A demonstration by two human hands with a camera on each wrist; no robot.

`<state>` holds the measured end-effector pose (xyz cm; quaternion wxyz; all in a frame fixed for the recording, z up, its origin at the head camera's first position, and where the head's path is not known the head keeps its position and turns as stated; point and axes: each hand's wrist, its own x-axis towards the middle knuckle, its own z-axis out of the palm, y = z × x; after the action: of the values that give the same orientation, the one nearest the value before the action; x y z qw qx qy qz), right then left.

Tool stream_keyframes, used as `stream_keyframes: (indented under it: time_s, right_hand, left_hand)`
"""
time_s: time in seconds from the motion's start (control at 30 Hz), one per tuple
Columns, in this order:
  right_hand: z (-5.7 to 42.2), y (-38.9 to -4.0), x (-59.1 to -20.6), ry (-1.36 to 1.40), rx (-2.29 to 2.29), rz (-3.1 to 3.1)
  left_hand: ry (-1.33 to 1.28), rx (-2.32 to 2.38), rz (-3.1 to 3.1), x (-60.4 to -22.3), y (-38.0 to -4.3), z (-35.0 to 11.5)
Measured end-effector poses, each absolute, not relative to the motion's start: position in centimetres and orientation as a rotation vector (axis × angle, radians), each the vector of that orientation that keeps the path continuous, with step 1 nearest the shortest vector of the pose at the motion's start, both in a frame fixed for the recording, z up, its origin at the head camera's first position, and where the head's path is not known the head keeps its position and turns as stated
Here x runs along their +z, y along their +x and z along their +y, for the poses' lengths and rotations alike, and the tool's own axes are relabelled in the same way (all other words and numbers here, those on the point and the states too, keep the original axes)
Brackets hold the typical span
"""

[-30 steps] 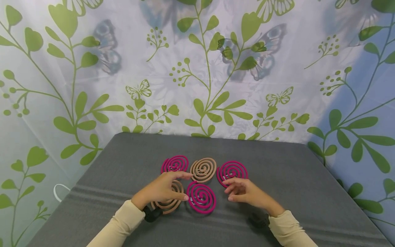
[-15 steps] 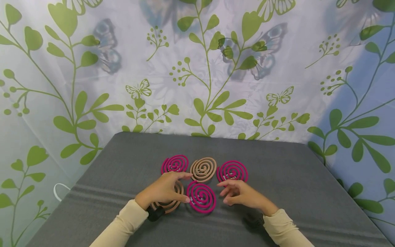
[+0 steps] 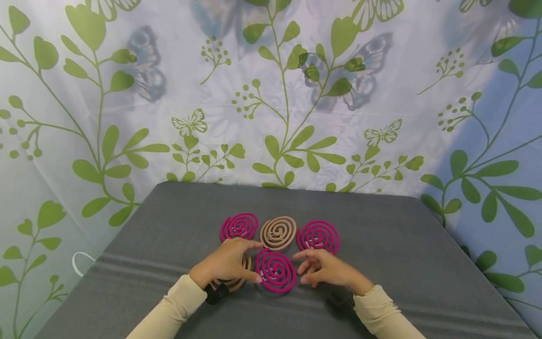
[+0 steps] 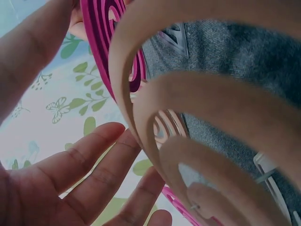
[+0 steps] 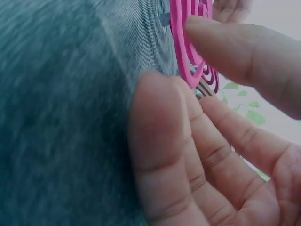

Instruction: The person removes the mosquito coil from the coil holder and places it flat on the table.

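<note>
Cream sleeves with creased cuffs leave the hands bare, a small dark device beside each.

Lower centre: we see front pink spiral between left hand and right hand, front tan spiral partly behind left hand. Above: left pink spiral, middle tan spiral, right pink spiral. Upper half: leafy curtain.

Near magenta coil: a round, whole spiral with open gaps between rings. Lies face up, raised above the grey surface. Just beside, to the left, the near tan coil, of like shape, partly hidden. Behind, in a left-to-right row: far-left magenta coil, far tan coil, far-right magenta coil.
</note>
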<state>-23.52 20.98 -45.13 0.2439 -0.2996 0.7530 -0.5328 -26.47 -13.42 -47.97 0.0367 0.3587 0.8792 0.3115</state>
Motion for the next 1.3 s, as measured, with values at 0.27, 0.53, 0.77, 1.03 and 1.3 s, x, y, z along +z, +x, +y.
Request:
stream_keyframes:
  time_s: [0.27,0.53,0.77,1.03,1.3]
  right_hand:
    - [20.5,-23.3,-45.3,-0.777,-1.428,2.094]
    - [20.3,-23.2,-45.5,-0.768,-1.443,2.084]
    - [20.4,-23.2,-45.4,-0.764,-1.505,2.066]
    - [20.6,-23.4,-45.2,-0.729,-1.618,2.07]
    - [20.8,-23.4,-44.8,-0.731,-1.784,2.07]
  left_hand:
    - [1.11,0.936,2.718,-49.3,-27.1,-13.3]
    - [1.046,0.966,2.694,-46.4,-25.2,-12.9]
    - [1.087,0.931,2.728,-51.1,-28.3,-13.8]
    - [1.1,1.045,2.727,-49.4,-27.6,-13.6]
    - [1.034,1.235,2.652,-41.0,-22.1,-11.8]
